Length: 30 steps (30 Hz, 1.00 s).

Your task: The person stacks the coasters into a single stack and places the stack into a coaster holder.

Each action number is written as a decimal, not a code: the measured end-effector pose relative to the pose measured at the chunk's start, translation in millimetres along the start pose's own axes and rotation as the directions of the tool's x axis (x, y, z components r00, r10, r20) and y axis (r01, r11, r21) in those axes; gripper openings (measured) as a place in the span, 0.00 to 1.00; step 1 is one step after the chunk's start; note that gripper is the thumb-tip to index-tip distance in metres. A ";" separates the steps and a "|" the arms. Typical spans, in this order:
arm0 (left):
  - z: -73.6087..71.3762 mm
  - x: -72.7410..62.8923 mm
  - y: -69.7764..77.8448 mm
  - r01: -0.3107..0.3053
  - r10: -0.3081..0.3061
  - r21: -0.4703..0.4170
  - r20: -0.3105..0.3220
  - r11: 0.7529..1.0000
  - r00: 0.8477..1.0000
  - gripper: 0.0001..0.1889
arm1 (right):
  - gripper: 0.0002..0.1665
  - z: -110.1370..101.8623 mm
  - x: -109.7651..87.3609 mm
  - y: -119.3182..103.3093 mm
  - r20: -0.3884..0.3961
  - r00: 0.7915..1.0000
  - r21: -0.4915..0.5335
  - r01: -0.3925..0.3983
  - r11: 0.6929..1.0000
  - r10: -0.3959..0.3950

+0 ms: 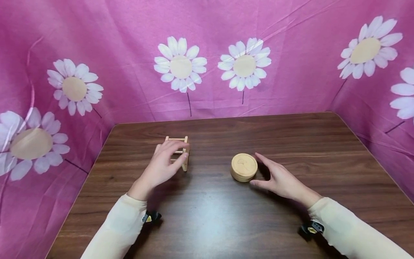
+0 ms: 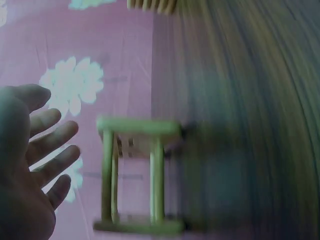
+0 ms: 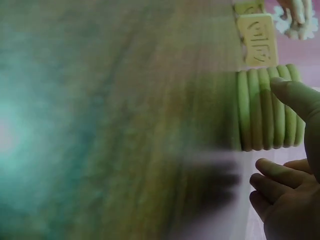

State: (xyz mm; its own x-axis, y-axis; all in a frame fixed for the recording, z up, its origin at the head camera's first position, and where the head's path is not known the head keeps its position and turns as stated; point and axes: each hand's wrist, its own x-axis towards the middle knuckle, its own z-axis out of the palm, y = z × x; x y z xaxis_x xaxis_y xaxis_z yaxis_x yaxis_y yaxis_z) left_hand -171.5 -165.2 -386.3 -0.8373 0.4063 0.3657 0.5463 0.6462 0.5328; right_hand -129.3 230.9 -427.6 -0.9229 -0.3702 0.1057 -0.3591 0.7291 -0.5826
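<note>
A small wooden rack [image 1: 185, 166] with crossbars stands on the left part of the table, partly hidden by my left hand [image 1: 163, 165]. The left wrist view shows that hand [image 2: 25, 165] beside the rack [image 2: 137, 126], fingers loosely bent and apart from it. To the right sits a neat stack of round wooden coasters [image 1: 244, 167], the top one bearing a line drawing. My right hand [image 1: 283, 178] is at its right side, thumb and fingers spread around the edge. Seen from the right wrist, several rounded layers make up the stack [image 3: 262, 110]; whether the thumb touches it I cannot tell.
The dark wood-grain table [image 1: 207, 216] reflects a bright glare near its front. A pink cloth [image 1: 207, 21] with large white daisies hangs behind it and along both sides. Carved lines mark the rack's side panel [image 3: 260, 42] in the right wrist view.
</note>
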 end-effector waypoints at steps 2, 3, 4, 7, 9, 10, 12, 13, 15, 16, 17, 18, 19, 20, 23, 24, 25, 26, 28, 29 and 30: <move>4.4 4.0 10.4 -0.018 0.018 0.009 0.038 1.000 0.999 0.17 | 0.57 0.7 -0.2 0.7 -0.002 1.000 0.000 -0.004 1.000 0.004; 6.4 5.9 15.6 -0.022 0.021 0.011 0.055 1.000 0.998 0.17 | 0.57 1.3 -0.1 1.1 -0.004 1.000 -0.001 -0.005 1.000 0.005; 9.2 8.0 20.0 -0.030 0.028 0.018 0.073 0.999 0.997 0.18 | 0.57 2.1 0.0 1.4 -0.003 1.000 -0.003 -0.005 1.000 0.005; 18.1 13.4 33.0 -0.051 0.045 0.044 0.127 0.998 0.991 0.19 | 0.58 5.4 1.0 1.9 0.002 1.000 -0.003 -0.004 1.000 0.004; 25.6 17.2 39.9 -0.073 0.063 0.062 0.160 0.995 0.985 0.20 | 0.59 7.7 1.5 2.0 0.005 1.000 0.000 -0.005 1.000 0.005; 29.8 19.4 43.3 -0.092 0.078 0.073 0.178 0.993 0.981 0.21 | 0.60 8.8 1.7 2.1 0.006 1.000 0.000 -0.007 1.000 0.007; 37.3 23.0 51.2 -0.114 0.094 0.088 0.204 0.990 0.974 0.22 | 0.60 10.4 2.8 2.1 0.002 1.000 0.003 -0.010 1.000 0.010; 41.4 24.6 54.6 -0.125 0.103 0.095 0.214 0.988 0.971 0.23 | 0.60 11.2 3.4 2.5 0.000 1.000 0.005 -0.011 1.000 0.011; 49.3 27.8 62.1 -0.134 0.107 0.100 0.240 0.986 0.965 0.25 | 0.60 12.1 4.5 2.5 -0.006 1.000 0.008 -0.014 1.000 0.014; 53.2 29.2 65.7 -0.131 0.102 0.101 0.254 0.986 0.962 0.27 | 0.59 12.5 5.0 2.6 -0.007 1.000 0.008 -0.015 1.000 0.015; 57.1 30.4 68.9 -0.126 0.094 0.105 0.269 0.986 0.959 0.28 | 0.59 12.7 5.5 2.7 -0.008 1.000 0.010 -0.014 1.000 0.014; 61.2 31.7 71.5 -0.122 0.086 0.111 0.283 0.986 0.955 0.30 | 0.59 13.2 5.6 2.9 -0.009 1.000 0.013 -0.015 1.000 0.015; 65.0 33.0 73.9 -0.118 0.078 0.120 0.297 0.986 0.952 0.31 | 0.59 13.6 5.5 3.1 -0.010 1.000 0.013 -0.015 1.000 0.015; 68.5 34.6 76.4 -0.115 0.069 0.129 0.312 0.985 0.947 0.33 | 0.59 13.7 5.3 3.0 -0.012 1.000 0.016 -0.014 1.000 0.014; 77.4 39.3 82.2 -0.119 0.054 0.172 0.340 0.978 0.939 0.38 | 0.60 16.0 5.3 5.5 -0.030 1.000 0.027 0.009 1.000 -0.008; 79.6 41.2 83.9 -0.118 0.050 0.180 0.345 0.977 0.937 0.39 | 0.60 17.2 5.3 7.2 -0.038 0.999 0.028 0.020 0.999 -0.019; 81.5 43.2 85.5 -0.119 0.046 0.191 0.349 0.974 0.936 0.41 | 0.61 20.6 5.4 12.4 -0.052 0.998 0.026 0.037 0.999 -0.035; 83.0 45.2 87.1 -0.121 0.044 0.200 0.354 0.972 0.934 0.42 | 0.62 22.2 5.7 14.6 -0.058 0.997 0.030 0.048 0.998 -0.046; 85.5 49.1 90.6 -0.130 0.047 0.207 0.363 0.970 0.930 0.43 | 0.64 28.1 6.2 24.1 -0.073 0.995 0.024 0.071 0.997 -0.069; 86.7 51.0 92.4 -0.136 0.052 0.207 0.367 0.969 0.929 0.44 | 0.66 30.0 6.2 27.2 -0.077 0.994 0.029 0.075 0.997 -0.073; 87.9 52.5 94.2 -0.143 0.056 0.211 0.371 0.967 0.927 0.44 | 0.67 33.7 6.9 32.8 -0.083 0.993 0.016 0.080 0.997 -0.078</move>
State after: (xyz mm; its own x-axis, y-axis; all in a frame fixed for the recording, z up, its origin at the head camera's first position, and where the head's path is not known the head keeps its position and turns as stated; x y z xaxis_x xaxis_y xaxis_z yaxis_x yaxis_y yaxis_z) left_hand -165.8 -26.2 -384.0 -0.7530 0.6525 0.0852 0.6436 0.7033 0.3018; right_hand -142.8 232.8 -473.1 -0.9005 -0.3766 0.2175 -0.4291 0.6880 -0.5853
